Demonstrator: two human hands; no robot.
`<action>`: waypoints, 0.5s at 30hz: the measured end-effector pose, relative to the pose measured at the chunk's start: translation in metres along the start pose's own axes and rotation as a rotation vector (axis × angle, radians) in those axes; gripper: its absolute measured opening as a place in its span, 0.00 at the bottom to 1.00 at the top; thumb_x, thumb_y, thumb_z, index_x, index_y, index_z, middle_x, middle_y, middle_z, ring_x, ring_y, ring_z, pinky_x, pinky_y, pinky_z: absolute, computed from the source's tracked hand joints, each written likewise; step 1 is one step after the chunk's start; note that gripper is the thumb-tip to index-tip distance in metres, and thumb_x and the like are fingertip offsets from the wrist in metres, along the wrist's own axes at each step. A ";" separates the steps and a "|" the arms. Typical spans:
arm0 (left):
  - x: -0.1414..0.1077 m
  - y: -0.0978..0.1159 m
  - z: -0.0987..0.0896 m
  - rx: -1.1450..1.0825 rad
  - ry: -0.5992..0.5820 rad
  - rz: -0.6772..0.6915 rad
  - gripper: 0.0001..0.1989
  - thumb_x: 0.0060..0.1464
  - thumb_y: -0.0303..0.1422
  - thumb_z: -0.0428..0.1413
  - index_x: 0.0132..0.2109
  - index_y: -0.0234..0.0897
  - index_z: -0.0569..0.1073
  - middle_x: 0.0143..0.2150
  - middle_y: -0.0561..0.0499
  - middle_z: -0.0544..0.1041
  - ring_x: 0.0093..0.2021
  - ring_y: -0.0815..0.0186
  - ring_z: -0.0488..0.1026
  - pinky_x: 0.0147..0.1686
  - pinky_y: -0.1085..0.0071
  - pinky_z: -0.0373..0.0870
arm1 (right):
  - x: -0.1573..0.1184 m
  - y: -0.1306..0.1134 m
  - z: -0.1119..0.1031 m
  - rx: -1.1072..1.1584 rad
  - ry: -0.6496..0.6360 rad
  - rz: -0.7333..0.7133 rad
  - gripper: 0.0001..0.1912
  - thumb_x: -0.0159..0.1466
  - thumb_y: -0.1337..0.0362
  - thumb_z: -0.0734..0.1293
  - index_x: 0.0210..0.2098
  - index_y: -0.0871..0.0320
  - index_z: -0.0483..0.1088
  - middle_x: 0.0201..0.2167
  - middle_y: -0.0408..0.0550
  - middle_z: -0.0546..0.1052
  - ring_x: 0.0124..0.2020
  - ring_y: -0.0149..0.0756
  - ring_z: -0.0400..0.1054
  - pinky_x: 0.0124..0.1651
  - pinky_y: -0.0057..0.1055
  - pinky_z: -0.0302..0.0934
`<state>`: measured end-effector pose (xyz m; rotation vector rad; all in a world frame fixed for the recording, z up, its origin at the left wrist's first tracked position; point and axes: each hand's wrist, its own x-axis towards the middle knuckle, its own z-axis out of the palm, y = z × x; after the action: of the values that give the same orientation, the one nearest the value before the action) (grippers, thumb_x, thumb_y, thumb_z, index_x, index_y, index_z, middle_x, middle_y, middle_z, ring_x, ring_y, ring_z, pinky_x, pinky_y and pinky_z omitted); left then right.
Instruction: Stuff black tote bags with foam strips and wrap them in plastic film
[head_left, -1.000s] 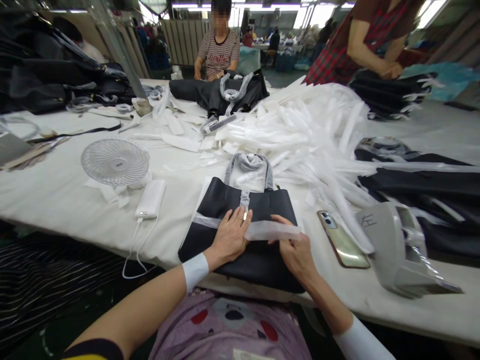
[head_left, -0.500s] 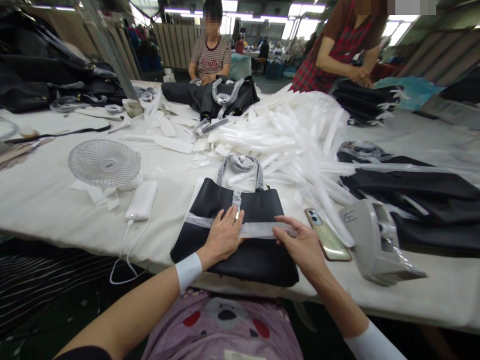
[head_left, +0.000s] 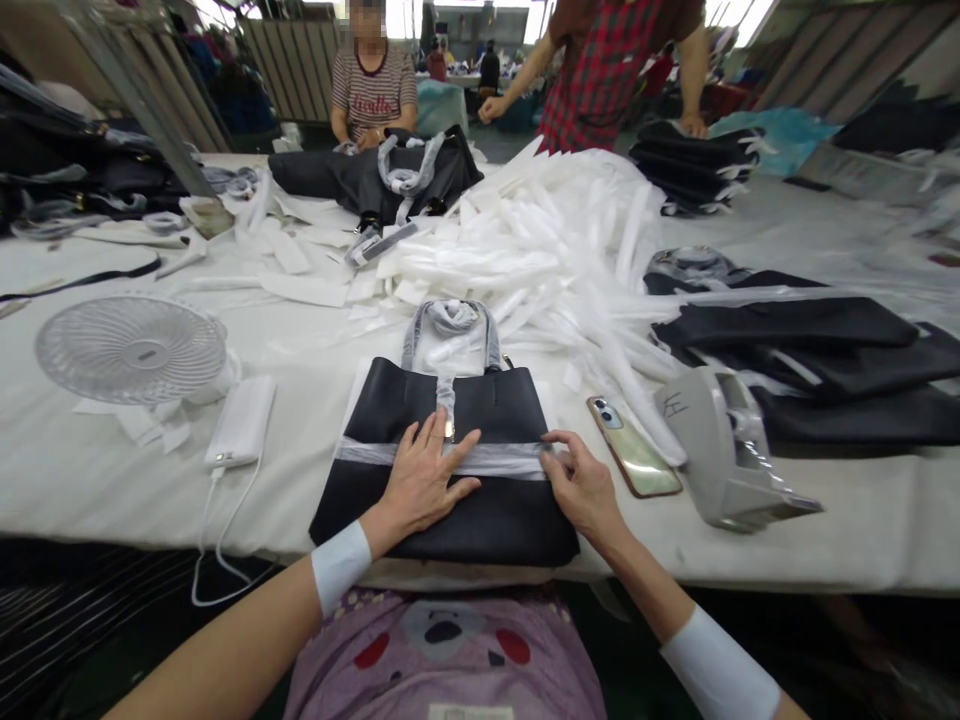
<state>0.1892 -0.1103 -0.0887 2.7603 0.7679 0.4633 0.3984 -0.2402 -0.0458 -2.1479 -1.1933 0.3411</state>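
A black handbag (head_left: 480, 525) lies flat at the table's near edge. Its handles (head_left: 491, 340), wrapped in clear film, stretch away from me. Across the bag's middle runs a translucent white plastic strip (head_left: 506, 460). Pressed on the bag and strip, fingers spread, is my left hand (head_left: 420, 480), just below the small metal clasp (head_left: 449, 428). At the bag's right edge my right hand (head_left: 589, 490) pinches the strip's right end between thumb and fingers.
To the left are a white fan (head_left: 135, 350) and a cabled power bank (head_left: 241, 425). A phone (head_left: 634, 450) and a grey tape dispenser (head_left: 697, 450) stand right. Behind lies a heap of white strips (head_left: 525, 260). More black bags (head_left: 795, 330) are stacked right; two people work opposite.
My right hand has moved in against the bag's edge, and the strip's end no longer sticks out past it. My left thumb has spread. The person in the checked apron has reached an arm out.
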 end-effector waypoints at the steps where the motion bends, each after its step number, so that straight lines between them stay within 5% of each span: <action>1: 0.000 0.000 -0.001 0.016 -0.001 0.012 0.33 0.58 0.49 0.54 0.67 0.55 0.56 0.72 0.40 0.48 0.68 0.41 0.52 0.60 0.42 0.55 | -0.001 0.002 0.001 0.015 0.002 0.006 0.13 0.63 0.56 0.60 0.44 0.54 0.68 0.14 0.32 0.59 0.17 0.32 0.57 0.26 0.29 0.50; 5: 0.001 0.000 -0.004 0.086 -0.021 0.173 0.27 0.61 0.42 0.53 0.66 0.61 0.58 0.73 0.48 0.48 0.70 0.41 0.46 0.63 0.35 0.42 | -0.002 0.007 0.003 0.078 -0.008 0.028 0.14 0.63 0.55 0.60 0.43 0.55 0.65 0.14 0.32 0.59 0.17 0.32 0.56 0.26 0.29 0.49; 10: 0.018 0.017 0.001 0.033 -0.179 0.517 0.26 0.67 0.35 0.41 0.70 0.41 0.51 0.71 0.47 0.53 0.70 0.59 0.50 0.68 0.55 0.45 | -0.002 0.010 0.004 0.146 0.002 0.043 0.13 0.63 0.55 0.61 0.43 0.56 0.64 0.14 0.31 0.56 0.17 0.32 0.55 0.27 0.29 0.49; 15: 0.031 0.069 0.018 0.080 -0.137 0.369 0.30 0.66 0.44 0.40 0.70 0.35 0.51 0.72 0.42 0.51 0.70 0.48 0.49 0.63 0.44 0.51 | -0.007 0.013 0.008 0.207 0.066 0.067 0.12 0.63 0.59 0.59 0.44 0.56 0.62 0.15 0.33 0.62 0.19 0.34 0.59 0.29 0.30 0.53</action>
<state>0.2527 -0.1543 -0.0769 2.9792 0.2487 0.3083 0.3994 -0.2474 -0.0609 -2.0063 -1.0052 0.4014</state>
